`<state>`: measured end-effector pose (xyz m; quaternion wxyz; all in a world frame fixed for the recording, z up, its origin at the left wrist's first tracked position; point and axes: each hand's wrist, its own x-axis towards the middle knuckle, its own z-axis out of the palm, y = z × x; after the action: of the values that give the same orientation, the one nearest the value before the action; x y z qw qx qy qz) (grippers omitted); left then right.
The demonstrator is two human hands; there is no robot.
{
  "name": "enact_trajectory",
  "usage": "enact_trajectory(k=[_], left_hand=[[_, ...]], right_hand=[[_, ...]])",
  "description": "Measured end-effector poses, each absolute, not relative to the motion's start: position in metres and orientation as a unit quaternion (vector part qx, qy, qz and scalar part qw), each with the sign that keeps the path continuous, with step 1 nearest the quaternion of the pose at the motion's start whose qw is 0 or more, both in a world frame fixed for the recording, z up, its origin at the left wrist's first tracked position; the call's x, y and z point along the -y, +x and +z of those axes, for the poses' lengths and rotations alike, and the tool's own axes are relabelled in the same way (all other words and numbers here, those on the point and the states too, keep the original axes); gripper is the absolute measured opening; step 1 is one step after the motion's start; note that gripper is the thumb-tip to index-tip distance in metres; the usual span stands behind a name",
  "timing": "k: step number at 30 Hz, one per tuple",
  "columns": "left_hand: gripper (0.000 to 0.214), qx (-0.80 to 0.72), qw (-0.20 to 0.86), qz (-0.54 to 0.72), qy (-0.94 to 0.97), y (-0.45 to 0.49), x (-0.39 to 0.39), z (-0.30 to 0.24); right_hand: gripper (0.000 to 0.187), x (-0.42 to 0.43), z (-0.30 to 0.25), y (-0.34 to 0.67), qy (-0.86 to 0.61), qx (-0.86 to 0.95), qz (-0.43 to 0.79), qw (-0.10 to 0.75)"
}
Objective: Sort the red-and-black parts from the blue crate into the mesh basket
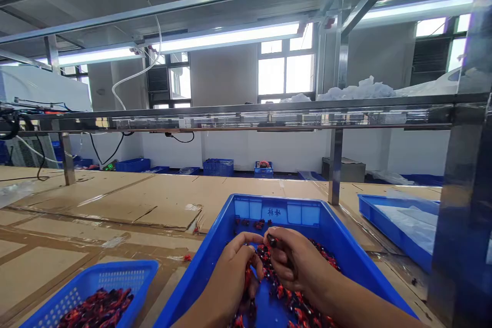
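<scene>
Both hands are over a large blue plastic bin point(348, 243) and meet near its middle. With thumb and fingers, my right hand point(303, 261) pinches a small dark flower piece point(272, 240), which looks like dried roselle. My left hand point(232, 269) curls around red flower pieces point(248, 275), its index fingertip close to the right hand's pinch. Under the hands, loose red and near-black flower pieces point(298, 310) lie scattered over the bin floor. A few more point(259, 224) rest by the far wall. The fingers partly hide what the left hand holds.
A perforated blue basket point(144, 271) of similar dark red pieces stands left on the cardboard-covered table point(154, 197). To the right is a blue tray point(369, 210) with white plastic film. A metal post point(457, 205) rises at right, and a shelf beam point(230, 118) crosses ahead.
</scene>
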<state>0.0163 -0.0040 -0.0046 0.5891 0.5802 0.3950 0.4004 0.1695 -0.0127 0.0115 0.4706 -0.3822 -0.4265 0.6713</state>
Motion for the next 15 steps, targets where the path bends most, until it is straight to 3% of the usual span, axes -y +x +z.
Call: enact_trajectory(k=[8,15], left_hand=[[0.059,-0.368,0.615,0.383,0.583,0.0195,0.0064,-0.0024],[0.063,-0.323,0.655,0.418,0.540,0.0167,0.0098,0.0024]], right_hand=[[0.020,0.0111,0.0115,0.1778,-0.362,0.411,0.709,0.444],[0.021,0.0147,0.0108,0.1717,-0.388,0.647,0.473,0.455]])
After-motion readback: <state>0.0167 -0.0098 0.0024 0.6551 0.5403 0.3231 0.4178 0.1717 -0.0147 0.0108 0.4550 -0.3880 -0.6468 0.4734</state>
